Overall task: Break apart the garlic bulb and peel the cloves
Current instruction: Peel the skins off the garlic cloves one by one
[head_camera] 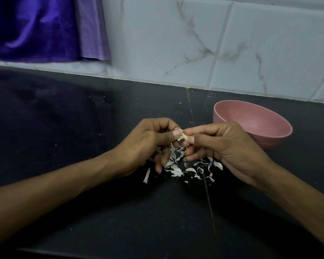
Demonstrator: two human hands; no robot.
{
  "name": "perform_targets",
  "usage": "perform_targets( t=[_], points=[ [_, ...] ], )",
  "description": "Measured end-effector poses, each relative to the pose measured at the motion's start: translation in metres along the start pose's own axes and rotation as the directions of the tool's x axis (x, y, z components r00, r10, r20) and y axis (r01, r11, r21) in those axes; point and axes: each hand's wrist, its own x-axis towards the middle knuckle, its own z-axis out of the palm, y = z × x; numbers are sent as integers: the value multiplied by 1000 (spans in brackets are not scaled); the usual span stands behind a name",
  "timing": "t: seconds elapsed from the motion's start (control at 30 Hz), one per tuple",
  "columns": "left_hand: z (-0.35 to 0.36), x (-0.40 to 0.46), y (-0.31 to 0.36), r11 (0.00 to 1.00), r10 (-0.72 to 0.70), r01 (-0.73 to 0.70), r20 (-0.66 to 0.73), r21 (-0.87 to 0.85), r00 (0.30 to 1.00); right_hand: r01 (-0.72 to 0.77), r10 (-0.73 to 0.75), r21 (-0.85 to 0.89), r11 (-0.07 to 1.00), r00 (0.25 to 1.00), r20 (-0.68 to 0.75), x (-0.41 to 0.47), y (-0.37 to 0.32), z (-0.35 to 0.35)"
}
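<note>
Over on the far left a purple cloth (36, 28) hangs against the marbled white tile wall (195, 43), its hem ending just above the black counter (64, 118). The counter runs wide and bare to the left of the person's arms, with a thin seam (191, 109) crossing it from the wall toward the near edge.

The left hand (150, 144) comes in from the lower left, thumb and forefinger pinching one end of a small garlic clove (183, 137), the other fingers curled loosely below it. The clove is held up off the counter between the two hands, its long axis lying roughly left to right and tipped slightly down to the right; a wisp of papery skin sticks up from its left end. The right hand (224, 144) grips the other end between thumb and forefinger.

Beneath the hands, white peel scraps (178, 170) lie scattered on the counter on both sides of the seam. Just right of the right hand, partly behind it, stands a pink bowl (266, 116), near the wall. I can see no writing anywhere.
</note>
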Motion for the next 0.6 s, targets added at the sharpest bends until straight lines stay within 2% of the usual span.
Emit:
perform_targets(
  t=[0.3, 0.47, 0.6],
  points=[
    [-4, 3, -4, 993, -52, 55, 29, -108, 998, 6, -6, -48, 999, 1000, 3, 0, -2, 0],
    [-6, 4, -2, 981, -65, 78, 80, -177, 995, -9, 9, 14, 1000, 1000, 0, 0, -4, -2],
    [-6, 5, -1, 971, -72, 85, 63, -225, 995, -17, 17, 48, 999, 1000, -7, 1, -5, -3]
  ],
)
